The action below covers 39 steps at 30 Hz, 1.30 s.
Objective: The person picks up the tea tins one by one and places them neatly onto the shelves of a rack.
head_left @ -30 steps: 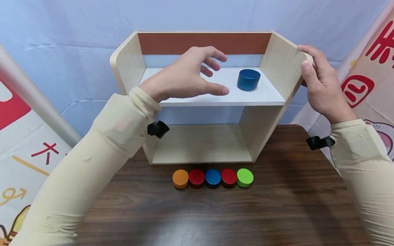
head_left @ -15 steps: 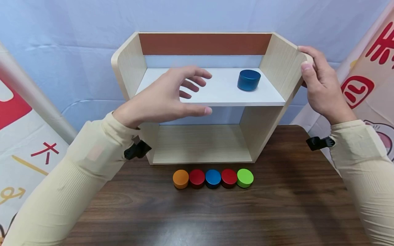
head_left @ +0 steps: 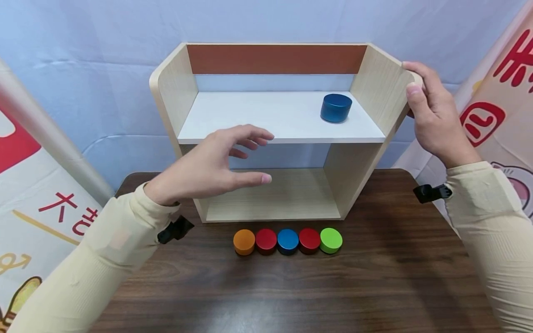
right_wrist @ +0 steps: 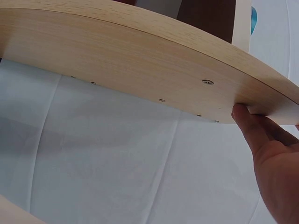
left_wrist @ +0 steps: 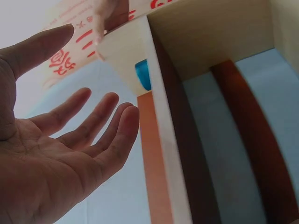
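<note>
2 hands are up, and only the right hand [head_left: 433,118] grips anything: at upper right of the head view its fingers and thumb curl round the top front corner of the shelf [head_left: 381,88] side panel, and the rt wrist view shows the thumb [right_wrist: 247,123] pressed to the panel's edge. The left hand [head_left: 208,164] hangs in mid-frame, fingers spread and loosely bent, grasping nothing, in front of the white upper board's front edge and above the lower bay. 5 discs lie in a touching row on the table [head_left: 374,277], just in front of the shelf's base, lower centre of frame: orange disc [head_left: 244,242], red, blue, red, green disc [head_left: 331,240]. The row's long axis runs left-right across the picture. From the left fingertips the row lies down and a bit right, w/ the orange end closest; the right hand is well apart from it. 1 blue tin [head_left: 336,107] sits upright on the upper board toward its right end, up and right of the left fingers, nearer the right hand.
</note>
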### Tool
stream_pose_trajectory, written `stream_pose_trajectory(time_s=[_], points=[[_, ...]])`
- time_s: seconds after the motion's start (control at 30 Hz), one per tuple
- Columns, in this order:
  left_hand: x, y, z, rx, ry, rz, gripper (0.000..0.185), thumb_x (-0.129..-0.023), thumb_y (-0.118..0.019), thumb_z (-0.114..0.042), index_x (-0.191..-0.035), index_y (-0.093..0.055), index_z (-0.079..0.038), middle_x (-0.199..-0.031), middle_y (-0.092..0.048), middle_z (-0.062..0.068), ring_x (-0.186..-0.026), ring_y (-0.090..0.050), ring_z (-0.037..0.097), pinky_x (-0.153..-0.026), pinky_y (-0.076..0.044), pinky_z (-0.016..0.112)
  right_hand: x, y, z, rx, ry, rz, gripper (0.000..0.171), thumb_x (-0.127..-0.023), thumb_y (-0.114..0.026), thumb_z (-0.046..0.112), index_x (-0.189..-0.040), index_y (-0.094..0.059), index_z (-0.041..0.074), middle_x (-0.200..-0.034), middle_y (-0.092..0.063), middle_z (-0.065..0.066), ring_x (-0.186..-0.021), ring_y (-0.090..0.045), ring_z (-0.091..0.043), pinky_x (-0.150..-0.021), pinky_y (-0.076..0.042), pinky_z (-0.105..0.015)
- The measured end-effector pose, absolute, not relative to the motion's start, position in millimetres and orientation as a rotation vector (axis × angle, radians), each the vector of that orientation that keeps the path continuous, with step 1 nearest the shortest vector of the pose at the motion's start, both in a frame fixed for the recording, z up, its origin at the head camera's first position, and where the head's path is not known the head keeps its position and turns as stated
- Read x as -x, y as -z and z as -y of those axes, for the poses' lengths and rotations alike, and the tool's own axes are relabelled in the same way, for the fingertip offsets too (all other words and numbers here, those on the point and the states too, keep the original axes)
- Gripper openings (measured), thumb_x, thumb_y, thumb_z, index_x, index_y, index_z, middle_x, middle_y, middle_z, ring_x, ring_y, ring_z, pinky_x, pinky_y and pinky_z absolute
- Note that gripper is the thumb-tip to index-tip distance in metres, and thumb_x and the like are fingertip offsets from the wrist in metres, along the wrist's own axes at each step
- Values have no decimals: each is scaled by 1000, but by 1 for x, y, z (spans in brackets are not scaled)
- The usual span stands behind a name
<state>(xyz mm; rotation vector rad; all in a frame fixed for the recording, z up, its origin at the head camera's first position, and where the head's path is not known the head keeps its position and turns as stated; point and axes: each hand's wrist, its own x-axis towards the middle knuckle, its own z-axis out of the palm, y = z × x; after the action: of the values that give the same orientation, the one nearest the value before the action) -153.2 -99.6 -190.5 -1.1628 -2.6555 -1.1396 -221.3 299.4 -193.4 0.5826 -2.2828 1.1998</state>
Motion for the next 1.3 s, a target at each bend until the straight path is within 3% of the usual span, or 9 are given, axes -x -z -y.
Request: stream_pose_trajectory(time_s=[0.4,1.3], points=[[146,234,113,1096,1155,2712,62,-87,-82,-27,-141,-54,-15,-137,-58,-1,-119,-57,18,-103,-46,38,221,194,-299,-568,-1188,2297,48,-108,-43,23,-155,-39,27,-137,-43,-4,-116,-45,-28,-113,-35,-48],[155,357,143,929,1215,2806,67,-83,-85,-25,-141,-55,-9,-139,-57,4,-123,-55,25,-101,-49,45,220,195,-300,-574,-1183,2300,49,-108,-43,23,-156,-37,27,-139,-42,-4,-117,-44,-28,-112,-34,-50]])
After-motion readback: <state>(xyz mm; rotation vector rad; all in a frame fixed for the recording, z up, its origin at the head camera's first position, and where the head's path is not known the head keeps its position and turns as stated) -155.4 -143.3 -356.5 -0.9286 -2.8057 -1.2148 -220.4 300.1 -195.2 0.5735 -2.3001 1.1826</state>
